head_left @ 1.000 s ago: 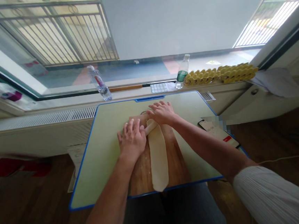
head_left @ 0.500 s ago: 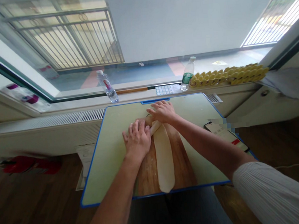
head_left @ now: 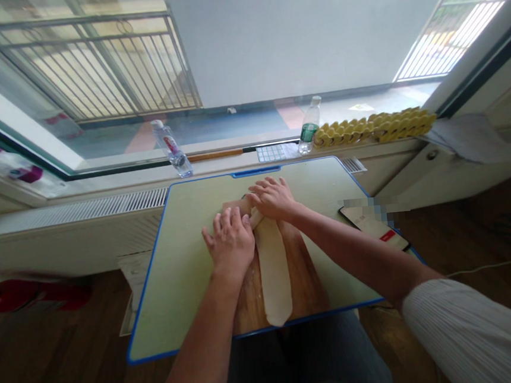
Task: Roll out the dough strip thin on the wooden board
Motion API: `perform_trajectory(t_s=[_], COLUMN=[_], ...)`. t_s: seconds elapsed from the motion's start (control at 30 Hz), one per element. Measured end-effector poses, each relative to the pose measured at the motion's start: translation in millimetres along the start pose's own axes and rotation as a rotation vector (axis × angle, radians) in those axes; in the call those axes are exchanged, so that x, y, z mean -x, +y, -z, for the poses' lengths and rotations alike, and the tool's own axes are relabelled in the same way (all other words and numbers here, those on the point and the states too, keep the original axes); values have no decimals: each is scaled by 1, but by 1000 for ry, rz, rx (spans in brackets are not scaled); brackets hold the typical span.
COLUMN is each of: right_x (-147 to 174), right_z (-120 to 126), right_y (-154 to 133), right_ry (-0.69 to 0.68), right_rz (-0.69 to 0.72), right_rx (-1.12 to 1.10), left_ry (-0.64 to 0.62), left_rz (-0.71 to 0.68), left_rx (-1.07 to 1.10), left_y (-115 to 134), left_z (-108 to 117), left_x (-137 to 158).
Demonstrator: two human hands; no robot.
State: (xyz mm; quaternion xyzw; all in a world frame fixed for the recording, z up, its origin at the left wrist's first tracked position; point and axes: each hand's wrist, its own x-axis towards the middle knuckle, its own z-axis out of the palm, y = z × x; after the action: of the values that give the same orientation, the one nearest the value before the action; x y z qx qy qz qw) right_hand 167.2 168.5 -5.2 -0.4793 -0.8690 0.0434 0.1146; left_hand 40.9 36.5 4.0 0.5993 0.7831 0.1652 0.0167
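A long pale strip of dough (head_left: 275,279) lies lengthwise on a wooden cutting board (head_left: 306,282). Across the strip's far end sits a pale rolling pin (head_left: 256,218) at a slant, mostly covered by my hands. My left hand (head_left: 230,241) rests flat over its near-left end, fingers spread and pointing away from me. Over the other end is my right hand (head_left: 273,199), palm down with fingers stretched out. Neither hand is wrapped round the pin. The far end of the board is partly hidden behind my fingers.
The board lies on a small pale-green table (head_left: 177,270) with a blue rim. A phone (head_left: 375,229) lies at its right edge. Two plastic bottles, one left (head_left: 172,148) and one right (head_left: 310,126), stand on the windowsill beside a yellow scalloped object (head_left: 375,127).
The whole view has shifted slightly, so everything sits farther left. Against the board, my right hand has come a little nearer to me; both hands stay on the rolling pin.
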Motion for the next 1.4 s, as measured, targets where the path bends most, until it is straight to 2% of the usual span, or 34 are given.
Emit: perform_trajectory(t_s=[0.13,0.27,0.37,0.57,0.7,0.83,1.17,1.27,1.4], right_x=[-21,-26,-11,42,54,36,-39,-46,-31], right_z=[-4,-4,1,15,21,20,0,-2,2], right_y=[-7,-11,-8,6,12,11,7,6,6], right_ry=[-7,-18,-14,-27,-52,-44,-35,-16,-15], right_rz=[34,-19,1,-3,0,-32,-14,-12,10], right_rx=[39,29,57,40,49,80,50,27,42], left_ry=[28,-13,-34,-32,-1,-27,-94,-103,-75], left_rz=[43,50,22,-56,-57,-21,59,60,19], left_rx=[0,-7,-17,-57,-72,-90,-55,-38,-46], left_y=[-9,-18,-17,-7,-5,-9,-29,-33,-34], left_z=[2,1,-1,-3,-6,-4,-3,-3,-2], left_x=[-17,-28,-21,14,27,19,-28,-35,-32])
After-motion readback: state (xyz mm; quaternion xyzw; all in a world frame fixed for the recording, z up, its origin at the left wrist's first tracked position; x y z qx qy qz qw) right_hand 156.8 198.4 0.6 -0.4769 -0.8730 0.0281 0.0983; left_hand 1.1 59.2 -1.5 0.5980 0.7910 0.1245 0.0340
